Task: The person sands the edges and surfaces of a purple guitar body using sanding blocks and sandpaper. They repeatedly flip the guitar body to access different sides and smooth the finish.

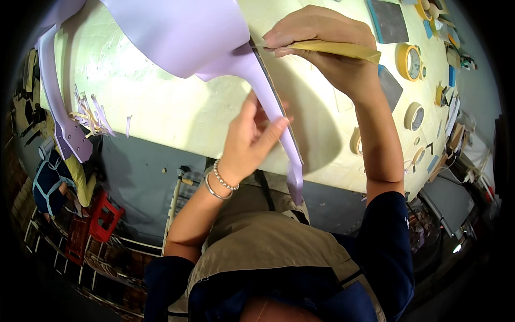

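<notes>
A large, glossy lilac moulded panel (182, 37) extends over the table from the top, and its narrow arm slopes down past the front edge. My left hand (252, 131) grips this arm, thumb on the near side and fingers partly hidden behind it. A dark strip lines the arm's right edge. In my right hand (332, 48) is a thin-tipped tool with a flat yellow handle (343, 49), pinched between thumb and fingers. Its slender tip meets the panel's edge near the top of the arm; whether it is a blade I cannot tell.
Rolls of tape (410, 62) and grey pads (387, 21) lie on the right of the pale-covered table (161, 115). Lilac and tan strips (96, 115) sit at its left front edge, beside another lilac piece (56, 96). Another person (51, 182) is at the lower left near a red crate (106, 216).
</notes>
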Demonstrator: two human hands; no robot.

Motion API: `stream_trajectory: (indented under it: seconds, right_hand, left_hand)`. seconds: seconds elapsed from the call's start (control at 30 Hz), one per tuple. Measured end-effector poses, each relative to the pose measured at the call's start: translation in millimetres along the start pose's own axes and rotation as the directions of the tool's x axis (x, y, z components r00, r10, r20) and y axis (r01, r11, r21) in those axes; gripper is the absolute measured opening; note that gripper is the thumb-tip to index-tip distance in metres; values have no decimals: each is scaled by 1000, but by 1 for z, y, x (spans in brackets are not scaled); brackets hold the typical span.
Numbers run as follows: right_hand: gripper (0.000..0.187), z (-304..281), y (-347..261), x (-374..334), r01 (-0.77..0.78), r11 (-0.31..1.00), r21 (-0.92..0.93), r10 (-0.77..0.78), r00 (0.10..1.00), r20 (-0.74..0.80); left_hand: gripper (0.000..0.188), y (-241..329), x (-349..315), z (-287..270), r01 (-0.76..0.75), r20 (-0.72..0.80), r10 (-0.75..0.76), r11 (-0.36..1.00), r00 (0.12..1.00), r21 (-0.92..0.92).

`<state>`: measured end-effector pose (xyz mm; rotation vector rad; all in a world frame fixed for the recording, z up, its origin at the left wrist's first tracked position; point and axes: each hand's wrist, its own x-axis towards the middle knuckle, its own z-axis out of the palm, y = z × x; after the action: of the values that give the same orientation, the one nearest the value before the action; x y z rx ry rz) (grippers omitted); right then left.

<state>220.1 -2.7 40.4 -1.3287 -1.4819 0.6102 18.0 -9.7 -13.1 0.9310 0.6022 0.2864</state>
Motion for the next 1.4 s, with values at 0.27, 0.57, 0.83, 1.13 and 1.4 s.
stream_trajectory:
  seconds: [0.27,0.57,0.83,1.13,1.4]
  right_hand:
    - [8,0,21,9,161,981,-106,-153,985,81]
    - [9,1,1,-5,-93,991,-96,101,991,85]
    - [15,0,-8,-32,-88,978,-188,111,987,116]
    - [15,8,-13,-31,-105,970,-221,112,993,21]
    - [20,3,-23,-77,-98,983,-157,121,982,143]
  left_hand:
    - [65,-21,-26,6,181,154,-178,983,972,-4]
    - [62,-26,-25,4,133,172,-135,991,976,21]
    - [56,-27,-24,4,116,148,-118,993,982,25]
    - [56,-26,-24,3,111,161,-121,991,979,68]
    - [50,-23,-25,6,113,85,-118,992,989,64]
